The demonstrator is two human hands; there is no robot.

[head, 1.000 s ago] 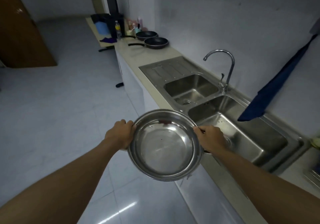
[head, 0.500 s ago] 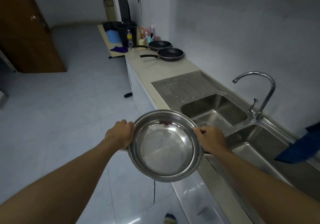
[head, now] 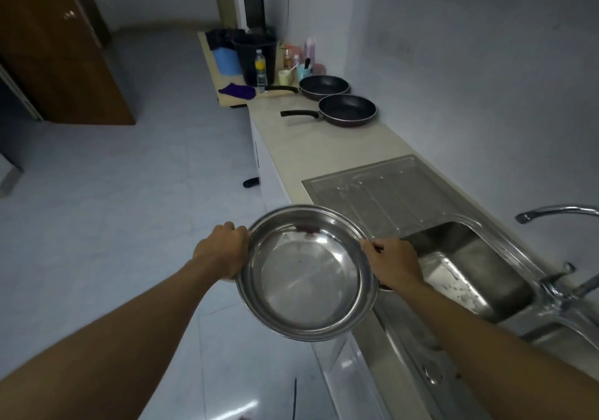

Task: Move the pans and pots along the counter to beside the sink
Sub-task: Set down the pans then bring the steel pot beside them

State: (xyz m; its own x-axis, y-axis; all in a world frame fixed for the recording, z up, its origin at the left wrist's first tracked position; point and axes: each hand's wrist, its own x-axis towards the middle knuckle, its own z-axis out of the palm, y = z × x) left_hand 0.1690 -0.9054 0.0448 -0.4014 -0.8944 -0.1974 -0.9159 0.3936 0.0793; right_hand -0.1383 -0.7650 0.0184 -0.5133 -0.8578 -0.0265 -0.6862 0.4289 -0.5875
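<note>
Left hand: our left hand is curled around the left rim of the steel pan, fingers hidden under it.
Steel pan: round and empty, we carry it in the air between both hands, roughly level, hanging over the floor just off the near counter edge.
Right hand: our right hand clasps the right rim, over the front lip of the sink.
Deciding relation: the bare counter lies ahead and slightly right of the pan, beyond the ribbed drainboard; the right hand is the nearer one to it.
Axis: the counter runs near to far, so we judge the carry follows that line.
Frying pans: two dark frying pans sit at the far end, handles pointing left toward the floor side.
Open room: the stretch between drainboard and frying pans is bare and wide enough for the pan, we judge.
Edges: the counter's left edge drops to the floor; the wall closes the right side; the tap stands right of us.
</note>
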